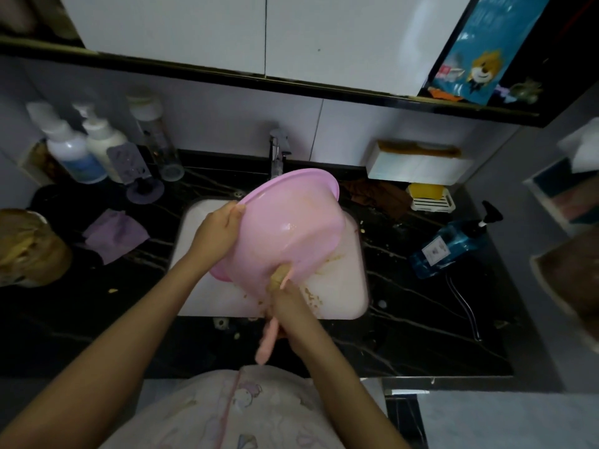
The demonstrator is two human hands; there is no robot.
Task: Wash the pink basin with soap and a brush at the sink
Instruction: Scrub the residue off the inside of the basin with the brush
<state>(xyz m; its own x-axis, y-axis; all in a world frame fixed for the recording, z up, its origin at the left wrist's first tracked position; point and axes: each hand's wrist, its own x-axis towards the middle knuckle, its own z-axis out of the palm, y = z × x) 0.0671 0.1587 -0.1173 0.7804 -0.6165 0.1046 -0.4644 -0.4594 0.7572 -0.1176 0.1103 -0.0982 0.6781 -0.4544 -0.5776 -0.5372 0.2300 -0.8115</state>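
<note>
Brush [267,343] bristles a yellowish blur

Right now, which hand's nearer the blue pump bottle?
Right. Right hand, gripping the pink brush, is left of the blue pump bottle; left hand, on the pink basin rim, farther left.

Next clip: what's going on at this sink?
A person is scrubbing a pink basin over the white sink. The left hand grips the basin's rim, holding it tilted; the right hand grips a pink-handled brush, its head pressed against the basin's lower side. Brownish residue speckles the sink floor.
</note>
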